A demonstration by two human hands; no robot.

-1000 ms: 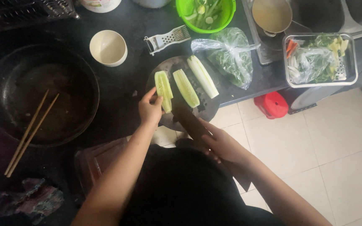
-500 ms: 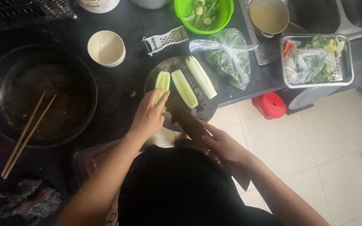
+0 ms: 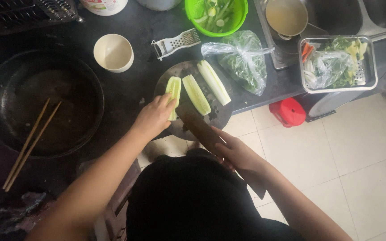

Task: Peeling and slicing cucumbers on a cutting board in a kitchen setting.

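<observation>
A round dark cutting board [image 3: 222, 117] lies at the counter's front edge with three peeled pale green cucumber lengths on it. My left hand [image 3: 153, 117] presses down on the leftmost cucumber piece [image 3: 174, 87]. My right hand [image 3: 237, 151] grips the handle of a broad knife [image 3: 195, 123], whose blade rests on the board just right of that piece. The middle piece [image 3: 196, 94] and the right piece [image 3: 214, 82] lie untouched.
A black wok [image 3: 32, 105] with wooden chopsticks [image 3: 30, 143] sits at left. A white bowl [image 3: 113, 52], a peeler [image 3: 175, 43], a green colander [image 3: 217, 15], a bag of greens [image 3: 242, 60], a pot [image 3: 287, 17] and a steel tray of vegetables [image 3: 338, 63] line the counter. A red stool [image 3: 287, 111] stands on the tiled floor.
My left hand has slid down along the leftmost cucumber piece and now covers its lower end. The knife has stayed beside it on the board.
</observation>
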